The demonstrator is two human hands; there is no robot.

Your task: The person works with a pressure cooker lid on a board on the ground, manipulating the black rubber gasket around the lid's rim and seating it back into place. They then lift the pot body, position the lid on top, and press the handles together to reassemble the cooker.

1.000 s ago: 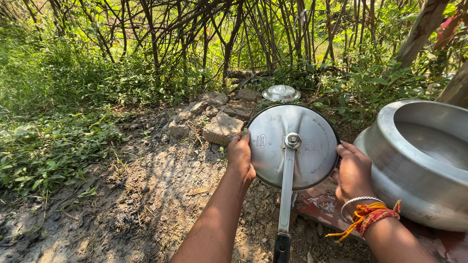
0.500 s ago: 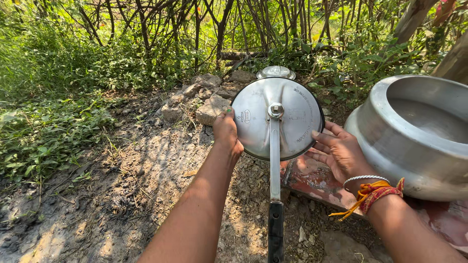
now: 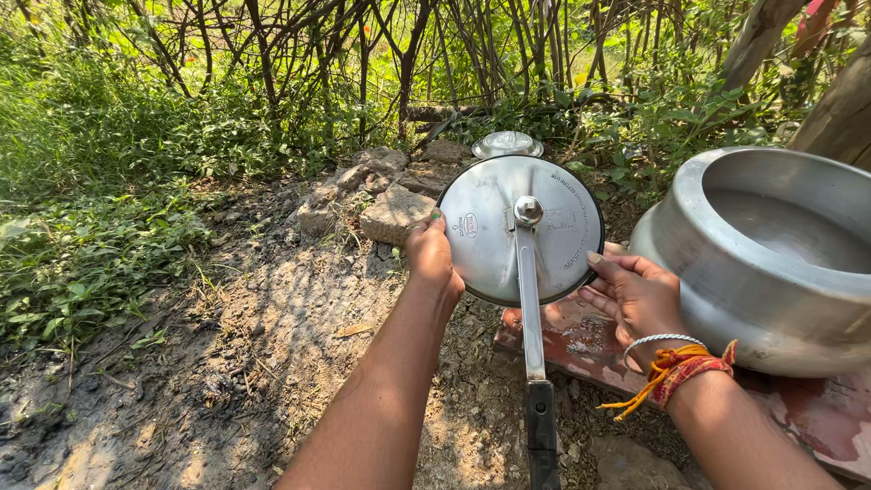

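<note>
My left hand [image 3: 432,259] grips the left rim of the round silver metal pressure-cooker lid [image 3: 520,227], held upright between my 2 hands; my right hand [image 3: 632,295] has its fingers loosely curled around the lower right rim. The lid's long black-tipped handle [image 3: 535,363] points straight down toward me, its long axis vertical. The wide aluminium pot [image 3: 767,249] sits just right.

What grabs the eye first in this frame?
The round metal lid with its long handle, at centre frame, gripped at its left rim by the left hand and at its lower right rim by the right hand. Next, the big open aluminium pot at the right edge, standing on a reddish slab. Behind the lid, a smaller shiny lid lies among stones before the thicket.
</note>
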